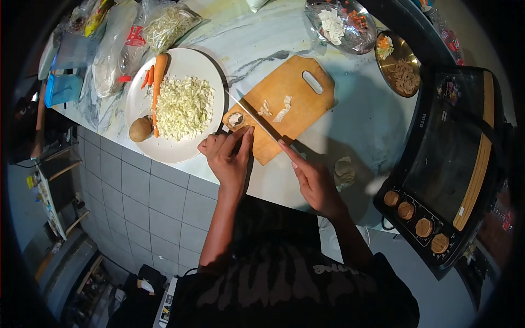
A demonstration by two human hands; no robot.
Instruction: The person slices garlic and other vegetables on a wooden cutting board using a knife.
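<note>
A wooden cutting board (298,82) lies at an angle on the marble counter, with small pale pieces (283,109) on it. My right hand (307,176) is closed round the handle end of a knife (254,116), whose blade crosses the board toward the upper left. At the board's lower left edge, my left hand (227,154) has its fingers bent together; what they hold, if anything, is hidden. Just above those fingers sits a small round pale item (235,119). Left of the board, a large plate (210,68) holds chopped pale vegetable (183,106), a carrot (160,68), red chillies and a brown round item (141,129).
A black toaster oven (437,153) stands at the right. Behind are a metal plate (398,46) with shredded food and a plastic-covered dish (358,41). Bags and a bottle (133,52) crowd the back left. A crumpled pale item (344,172) lies near my right hand.
</note>
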